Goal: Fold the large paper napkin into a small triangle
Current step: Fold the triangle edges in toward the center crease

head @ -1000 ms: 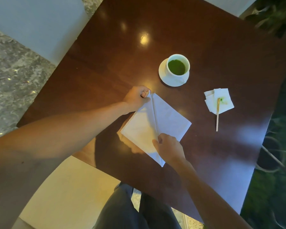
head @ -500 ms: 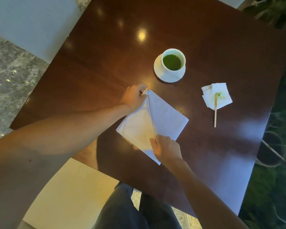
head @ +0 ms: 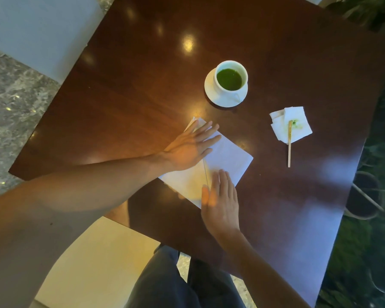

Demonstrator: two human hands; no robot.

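Nearest, dark trouser legs (head: 176,283) show at the bottom edge, beside a pale seat (head: 93,258) under the worktop's near corner. Just beyond, the right hand (head: 220,201) lies flat on the near corner of the napkin (head: 229,158), fingers straight and close together, palm down, pressing the paper onto the dark wooden worktop (head: 131,90). The napkin is white, set cornerwise like a diamond near the worktop's near edge, with a raised crease running along its length between the two hands. Its left half looks yellowish in the warm light, its right half lies flat and white. The left hand (head: 189,147) reaches in from the left and rests flat on the far part of the napkin, fingers spread and straight, covering the far end of the crease; the napkin's far corner pokes out past the fingertips.

Farther right, well apart from the napkin, a smaller crumpled tissue (head: 298,132) with a green stain carries the upper end of a thin wooden stirrer (head: 289,150), whose lower end rests on the worktop. Beyond the napkin stands a white cup (head: 242,72) of green drink on a white saucer (head: 211,92). Grey stone floor (head: 11,103) shows at the left, dark leaves (head: 373,10) at the far right.
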